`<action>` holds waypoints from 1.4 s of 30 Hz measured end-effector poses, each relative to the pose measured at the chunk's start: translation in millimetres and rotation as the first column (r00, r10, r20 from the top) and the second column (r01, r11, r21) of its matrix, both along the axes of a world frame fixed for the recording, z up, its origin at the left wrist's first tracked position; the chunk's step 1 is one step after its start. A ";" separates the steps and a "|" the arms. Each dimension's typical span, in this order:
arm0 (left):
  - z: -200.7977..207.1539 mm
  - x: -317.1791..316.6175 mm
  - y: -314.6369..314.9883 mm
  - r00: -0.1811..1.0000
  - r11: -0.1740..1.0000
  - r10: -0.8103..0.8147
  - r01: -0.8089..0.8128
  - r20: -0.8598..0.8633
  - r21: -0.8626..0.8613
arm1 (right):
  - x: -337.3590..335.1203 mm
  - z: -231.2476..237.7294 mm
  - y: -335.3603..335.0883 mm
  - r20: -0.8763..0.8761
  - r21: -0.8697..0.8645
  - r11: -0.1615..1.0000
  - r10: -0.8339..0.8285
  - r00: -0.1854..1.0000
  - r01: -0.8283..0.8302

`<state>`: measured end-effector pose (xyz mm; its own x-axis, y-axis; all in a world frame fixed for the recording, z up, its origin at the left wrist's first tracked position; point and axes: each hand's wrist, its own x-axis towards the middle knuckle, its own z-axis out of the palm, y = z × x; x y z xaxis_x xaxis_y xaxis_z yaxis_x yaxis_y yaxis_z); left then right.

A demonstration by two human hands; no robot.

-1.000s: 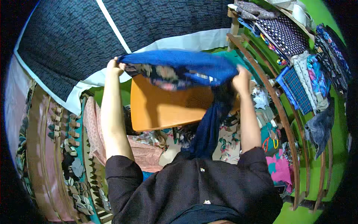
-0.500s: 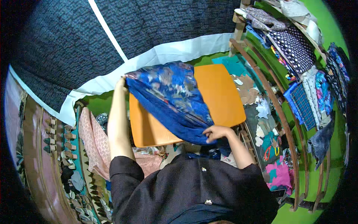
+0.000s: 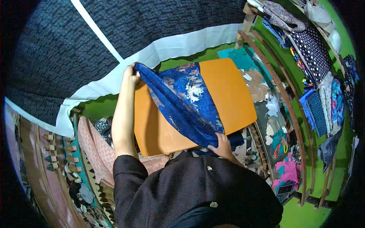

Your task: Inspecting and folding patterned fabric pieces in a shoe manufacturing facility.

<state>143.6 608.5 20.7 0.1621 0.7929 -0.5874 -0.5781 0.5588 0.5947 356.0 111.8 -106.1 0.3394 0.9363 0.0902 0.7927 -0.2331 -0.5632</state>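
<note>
A blue floral lace cloth (image 3: 195, 93) lies partly over an orange tabletop (image 3: 232, 93). My left hand (image 3: 132, 73) grips its far left corner, lifted at the table's far left corner. At the near edge, my right hand (image 3: 221, 146) pinches the cloth's near right corner between thumb and fingers. Between the two hands the cloth's left edge hangs in a slack, folded band, dark blue on its turned side. The right part of the cloth rests flat, its edge running across the tabletop.
Pale pink patterned fabric (image 3: 97, 152) hangs left of the table. On the right, wooden rails (image 3: 279, 87) stand beside fabric scraps and scissors (image 3: 280, 149). Folded cloths, one polka-dotted (image 3: 313, 49), hang on a rack. A dark curtain (image 3: 167, 22) with a white border hangs beyond.
My left hand has raised the cloth's far left corner and folded that side over toward the right. The right hand has shifted slightly nearer to me, still pinching the near corner.
</note>
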 end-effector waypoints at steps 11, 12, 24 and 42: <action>136.5 62.8 17.6 0.974 0.934 -0.184 0.132 0.130 0.332 | 191.2 261.5 80.9 0.294 0.634 0.625 -0.739 0.606 0.454; 158.3 70.3 1.2 0.973 0.974 -0.070 0.018 0.222 0.225 | 193.8 282.3 85.2 0.279 0.764 0.533 -0.780 0.560 0.363; -110.7 -139.8 24.0 0.997 0.999 -0.040 0.040 -0.066 -0.002 | 84.3 94.6 99.0 -0.295 -0.120 0.990 -0.111 0.949 0.079; -121.6 -29.1 -201.1 0.378 0.211 0.320 0.865 -0.868 0.455 | 13.7 18.5 89.2 -0.016 0.039 0.993 -0.108 0.994 0.109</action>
